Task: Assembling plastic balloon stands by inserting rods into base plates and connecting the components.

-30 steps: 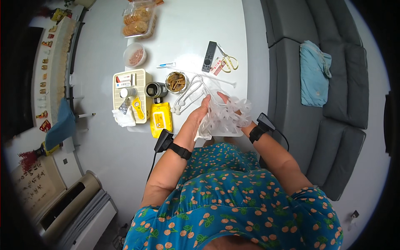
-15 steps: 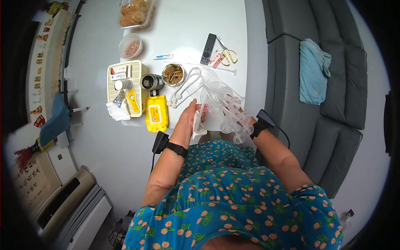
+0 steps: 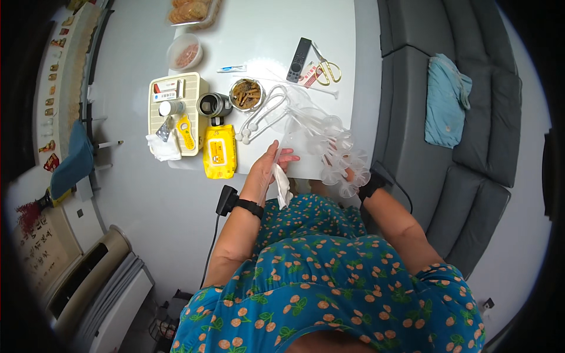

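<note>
A bunch of clear plastic stems with cup-shaped ends (image 3: 336, 150) spreads above the near edge of the table. My right hand (image 3: 352, 175) is closed on it from behind, its fingers mostly covered by the cups. In my left hand (image 3: 263, 170) a crumpled white wipe (image 3: 283, 187) hangs below the fingers, which point toward the bunch. A clear strip or stem also runs along that palm. Beyond the hands lies a looped white cord-like piece (image 3: 254, 126) with small round ends.
The white table (image 3: 265, 29) holds a yellow wipes pack (image 3: 219, 154), a cream box (image 3: 154, 120), a dark cup (image 3: 213, 106), a bowl of brown pieces (image 3: 246, 95), a tub (image 3: 184, 52), a remote (image 3: 299, 60) and scissors (image 3: 327, 69). A grey sofa (image 3: 406, 117) stands right.
The bunch of clear cups has shifted slightly right with my right hand. The white wipe hangs lower from my left hand, and a clear strip now shows across it. The view has shifted a little.
</note>
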The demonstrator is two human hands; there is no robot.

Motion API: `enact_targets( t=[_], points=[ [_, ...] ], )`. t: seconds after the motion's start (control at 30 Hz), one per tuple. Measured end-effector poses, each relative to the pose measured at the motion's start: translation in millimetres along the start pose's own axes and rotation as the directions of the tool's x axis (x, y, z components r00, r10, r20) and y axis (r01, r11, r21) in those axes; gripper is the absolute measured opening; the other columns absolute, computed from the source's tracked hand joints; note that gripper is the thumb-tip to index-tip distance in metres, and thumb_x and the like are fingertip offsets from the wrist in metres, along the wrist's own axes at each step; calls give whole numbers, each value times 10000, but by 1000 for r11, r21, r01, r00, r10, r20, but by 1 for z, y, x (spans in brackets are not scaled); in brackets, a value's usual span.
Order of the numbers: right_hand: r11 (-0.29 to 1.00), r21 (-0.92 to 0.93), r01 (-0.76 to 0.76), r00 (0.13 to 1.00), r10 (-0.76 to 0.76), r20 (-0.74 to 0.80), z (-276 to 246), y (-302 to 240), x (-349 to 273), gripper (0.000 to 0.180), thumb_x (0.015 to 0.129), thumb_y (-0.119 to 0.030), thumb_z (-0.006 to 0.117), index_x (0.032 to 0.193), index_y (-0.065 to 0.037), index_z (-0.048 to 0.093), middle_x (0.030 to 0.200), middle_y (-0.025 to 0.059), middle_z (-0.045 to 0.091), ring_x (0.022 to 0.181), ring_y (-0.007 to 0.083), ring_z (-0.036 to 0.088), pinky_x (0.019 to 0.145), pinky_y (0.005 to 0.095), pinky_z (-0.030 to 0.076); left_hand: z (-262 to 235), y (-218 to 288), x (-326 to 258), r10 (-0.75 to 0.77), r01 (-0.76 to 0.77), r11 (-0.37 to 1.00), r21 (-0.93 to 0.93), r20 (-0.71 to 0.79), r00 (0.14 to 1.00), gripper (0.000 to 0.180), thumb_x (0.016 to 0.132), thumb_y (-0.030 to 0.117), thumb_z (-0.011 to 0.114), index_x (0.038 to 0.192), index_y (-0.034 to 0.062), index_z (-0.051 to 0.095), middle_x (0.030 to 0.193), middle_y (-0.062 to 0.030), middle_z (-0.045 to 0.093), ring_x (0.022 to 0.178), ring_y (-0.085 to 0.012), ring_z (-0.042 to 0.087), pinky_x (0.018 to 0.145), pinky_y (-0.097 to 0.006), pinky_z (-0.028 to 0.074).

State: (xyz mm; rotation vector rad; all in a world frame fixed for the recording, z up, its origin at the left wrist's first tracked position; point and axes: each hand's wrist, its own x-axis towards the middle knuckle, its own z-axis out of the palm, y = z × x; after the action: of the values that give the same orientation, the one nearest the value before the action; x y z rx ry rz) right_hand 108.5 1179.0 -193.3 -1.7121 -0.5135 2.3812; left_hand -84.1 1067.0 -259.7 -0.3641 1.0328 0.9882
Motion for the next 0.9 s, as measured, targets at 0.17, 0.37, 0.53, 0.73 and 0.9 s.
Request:
enact_targets(
  t=[0.17,0.37,0.53,0.73,0.9],
  points=[
    [568,-660,492,869,-356,343,-79,74,71,395,867,-161,598,1196,27,486,1058,138,590,946,207,609,847,306,518,-20,7,19,-69,65,997,44,109,992,393,817,305,657,1055,11,550,782,-126,657,473,-70,480,410,-187,383],
    [788,-435,436,882,-276,382,-63,53,52,319,869,-180,539,1171,-76,547,1100,76,591,986,230,573,870,342,453,-22,1,5,-73,39,985,170,196,978,233,764,103,689,941,21,562,765,-128,657,489,-71,480,428,-160,368],
    [509,-642,574,815,-431,387,-89,82,85,331,845,-153,587,1148,-28,541,1028,77,594,918,181,586,819,294,486,-59,-7,-9,-85,67,970,234,70,994,151,761,24,656,868,61,556,759,-144,646,453,-69,427,405,-170,343],
    [334,-770,544,799,-486,354,-146,137,125,351,821,-125,635,1124,21,535,957,78,596,850,133,599,769,245,518,-81,10,-18,-33,-3,869,494,63,997,111,780,60,620,873,59,557,743,-108,641,501,-70,432,468,-177,350],
    [482,-713,510,852,-399,339,-124,118,103,349,798,-63,630,1129,1,542,957,59,592,838,114,583,743,227,499,-63,34,23,231,-175,761,625,-9,973,70,795,76,600,847,48,562,746,-77,647,494,-72,427,466,-206,356]
  ],
)
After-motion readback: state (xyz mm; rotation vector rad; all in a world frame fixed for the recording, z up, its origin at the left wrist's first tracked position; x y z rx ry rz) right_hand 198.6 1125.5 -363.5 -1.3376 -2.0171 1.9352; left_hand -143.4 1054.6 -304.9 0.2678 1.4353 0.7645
